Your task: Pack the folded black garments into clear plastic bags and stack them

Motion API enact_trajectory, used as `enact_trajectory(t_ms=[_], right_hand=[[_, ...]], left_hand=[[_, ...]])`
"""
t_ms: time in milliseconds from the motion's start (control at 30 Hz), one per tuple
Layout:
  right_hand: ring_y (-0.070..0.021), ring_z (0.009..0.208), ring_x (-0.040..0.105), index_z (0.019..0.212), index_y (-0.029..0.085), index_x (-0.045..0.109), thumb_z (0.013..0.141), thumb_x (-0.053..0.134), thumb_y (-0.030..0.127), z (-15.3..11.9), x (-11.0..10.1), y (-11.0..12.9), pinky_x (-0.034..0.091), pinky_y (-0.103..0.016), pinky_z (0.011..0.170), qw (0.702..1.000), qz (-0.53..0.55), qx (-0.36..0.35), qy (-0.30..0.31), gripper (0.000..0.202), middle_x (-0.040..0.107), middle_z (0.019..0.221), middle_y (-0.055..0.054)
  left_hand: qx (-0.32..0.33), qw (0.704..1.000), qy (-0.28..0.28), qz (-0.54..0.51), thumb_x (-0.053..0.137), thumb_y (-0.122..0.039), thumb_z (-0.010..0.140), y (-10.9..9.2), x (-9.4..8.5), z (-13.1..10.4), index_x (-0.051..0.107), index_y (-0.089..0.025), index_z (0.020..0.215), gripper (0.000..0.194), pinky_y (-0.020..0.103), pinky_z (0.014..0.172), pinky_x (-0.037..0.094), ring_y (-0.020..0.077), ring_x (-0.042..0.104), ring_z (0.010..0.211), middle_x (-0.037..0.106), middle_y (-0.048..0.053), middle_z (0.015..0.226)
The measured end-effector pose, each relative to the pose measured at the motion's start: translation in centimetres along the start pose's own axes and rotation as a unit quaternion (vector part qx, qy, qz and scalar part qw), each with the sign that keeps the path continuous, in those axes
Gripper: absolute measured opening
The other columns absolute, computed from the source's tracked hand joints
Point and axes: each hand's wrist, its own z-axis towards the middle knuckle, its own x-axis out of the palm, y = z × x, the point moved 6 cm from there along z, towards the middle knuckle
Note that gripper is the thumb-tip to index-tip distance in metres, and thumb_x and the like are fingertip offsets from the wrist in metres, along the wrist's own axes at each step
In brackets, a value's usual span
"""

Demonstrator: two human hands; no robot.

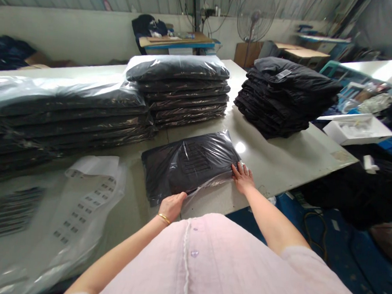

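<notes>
A dark folded garment in a clear plastic bag [194,163] lies flat on the table in front of me, with dark print on the film. My left hand [173,205], a gold bangle at its wrist, is closed on the near edge of the bag, left of its middle. On the bag's near right corner, my right hand [244,178] rests flat with its fingers stretched out. Loose clear film runs along the near edge between the two hands.
Bagged garments stand in stacks at the left [66,114] and behind [183,87]. Unbagged black garments [284,95] are piled at the back right. Printed plastic bags [48,212] and a label sheet [86,202] lie at the left. A white box [356,128] sits beyond the table's right edge.
</notes>
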Motion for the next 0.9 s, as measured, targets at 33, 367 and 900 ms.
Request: enact_trajectory(t_ms=[33, 367, 900], right_hand=[[-0.0282, 0.148, 0.003, 0.153, 0.038, 0.004, 0.098, 0.031, 0.038, 0.1, 0.0, -0.2, 0.012, -0.053, 0.117, 1.000, -0.002, -0.001, 0.003, 0.062, -0.005, 0.162, 0.003], [-0.0294, 0.148, 0.005, 0.153, 0.040, 0.007, 0.098, 0.030, 0.041, 1.0, -0.6, -1.1, 0.009, -0.054, 0.117, 1.000, -0.011, -0.001, 0.005, 0.059, -0.003, 0.162, 0.006], [-0.0245, 0.149, 0.000, 0.155, 0.025, 0.008, 0.097, 0.035, 0.032, -4.5, -3.2, 9.1, 0.005, -0.048, 0.120, 0.970, 0.036, -0.202, -0.133, 0.064, 0.001, 0.162, -0.002]], left_hand=[[-0.011, 1.000, -0.002, -0.005, 0.036, -0.024, 0.095, 0.1, 0.0, -0.1, 0.063, -0.026, 0.102, 0.028, 0.025, 0.080, 0.043, 0.0165, 0.063, 0.088, 0.071, 0.003, 0.093], [-0.134, 0.976, -0.062, -0.158, 0.044, -0.036, 0.094, 1.2, -0.3, 1.6, 0.063, -0.025, 0.097, 0.022, 0.021, 0.071, 0.044, 0.0133, 0.066, 0.081, 0.073, -0.001, 0.087], [-0.196, 0.933, 0.012, -0.303, 0.047, -0.023, 0.087, 3.7, 2.5, 4.9, 0.060, -0.019, 0.078, 0.016, 0.020, 0.060, 0.048, 0.0112, 0.066, 0.061, 0.070, 0.000, 0.068]])
